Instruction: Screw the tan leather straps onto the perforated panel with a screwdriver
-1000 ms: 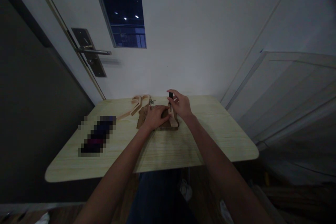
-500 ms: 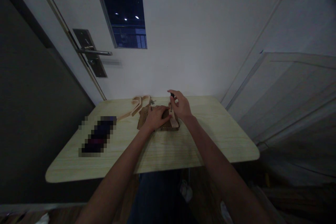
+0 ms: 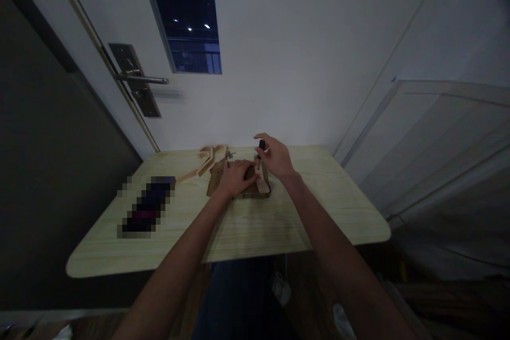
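My right hand (image 3: 278,156) is closed round the black handle of a small screwdriver (image 3: 261,145), which stands nearly upright with its shaft pointing down. Under it, a pale wooden piece (image 3: 262,185) lies on a brown cardboard piece (image 3: 250,195). Where the screwdriver's tip meets the wood is too small to make out. My left hand (image 3: 236,177) rests spread over the cardboard, its thumb and a fingertip touching the wooden piece's left side. Several small metal bits, perhaps screws (image 3: 230,154), lie just behind the cardboard.
Curved wooden parts (image 3: 207,159) lie at the back left of the light wooden table (image 3: 319,223). A dark, pixelated flat object (image 3: 147,207) is at the left. Behind the table stands a white door with a metal handle (image 3: 143,79).
My right hand's fingers have shifted, with more of the black screwdriver handle showing. My left hand stays on the cardboard. The view has moved slightly.
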The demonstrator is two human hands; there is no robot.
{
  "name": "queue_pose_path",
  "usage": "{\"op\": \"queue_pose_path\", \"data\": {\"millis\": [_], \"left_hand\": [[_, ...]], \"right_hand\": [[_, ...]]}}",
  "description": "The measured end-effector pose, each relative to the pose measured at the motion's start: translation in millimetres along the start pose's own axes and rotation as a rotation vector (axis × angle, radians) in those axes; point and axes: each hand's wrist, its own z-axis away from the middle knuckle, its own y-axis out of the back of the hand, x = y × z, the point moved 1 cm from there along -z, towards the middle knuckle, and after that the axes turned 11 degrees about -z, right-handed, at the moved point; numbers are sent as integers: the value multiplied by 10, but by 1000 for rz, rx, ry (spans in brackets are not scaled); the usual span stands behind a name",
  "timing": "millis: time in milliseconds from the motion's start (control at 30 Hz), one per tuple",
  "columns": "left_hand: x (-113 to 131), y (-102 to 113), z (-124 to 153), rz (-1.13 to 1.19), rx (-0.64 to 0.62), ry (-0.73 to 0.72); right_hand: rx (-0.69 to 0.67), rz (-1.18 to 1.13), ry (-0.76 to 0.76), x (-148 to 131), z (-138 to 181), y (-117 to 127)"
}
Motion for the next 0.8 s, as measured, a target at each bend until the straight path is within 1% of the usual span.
{"op": "queue_pose_path", "data": {"millis": [133,267,400,500,667,800], "left_hand": [[5,4,1,3,2,2],[-2,-14,1,3,3,2],[-8,-21,-1,3,-3,8],[-2,-4,-1,9,-4,6],[1,6,0,5,-2,5],[-3,-4,0,10,1,3]], "right_hand": [[7,69,-24,4,4,-21],[44,28,-36,16,20,-48],[-18,2,-33,20,4,-23],[-66,60,-34,10,-32,12],[-58,139,11,-22,-68,16],[-59,230,-13,-28,-57,-2]]}}
